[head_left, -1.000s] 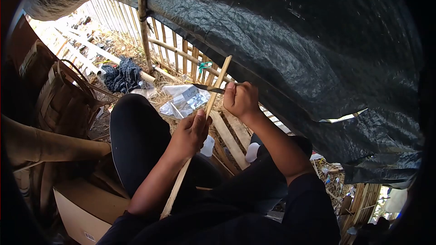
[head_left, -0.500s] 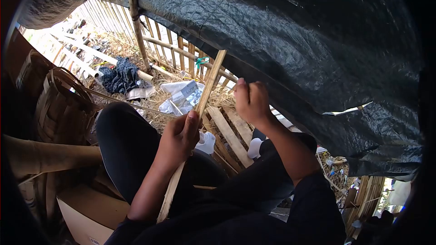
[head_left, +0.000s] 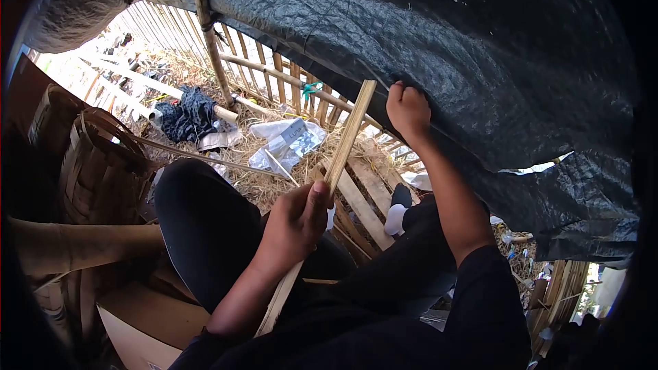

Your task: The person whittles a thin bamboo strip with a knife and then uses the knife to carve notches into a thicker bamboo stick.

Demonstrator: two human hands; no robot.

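My left hand (head_left: 295,223) is closed around a long, flat bamboo strip (head_left: 351,130), with the thumb lying along its face. The strip slants from my lap up toward the black tarp, and its lower end passes beside my forearm. To the right of the strip's upper end, my right hand (head_left: 410,111) is raised with its fingers curled into a fist, apart from the strip. Whatever it may hold is hidden by the fingers. Behind that hand hangs the black plastic tarp (head_left: 466,109).
Woven baskets (head_left: 96,171) and a thick bamboo pole (head_left: 89,245) stand at my left, above a cardboard box (head_left: 147,318). Wooden slats (head_left: 363,205) lie before my crossed legs. Farther off are clear plastic wrapping (head_left: 291,144), dark cloth (head_left: 185,116) and a bamboo fence (head_left: 240,68).
My right hand has moved up and to the right, nearer the tarp. My left hand and the bamboo strip have shifted rightward in view, and the scene has shifted slightly too.
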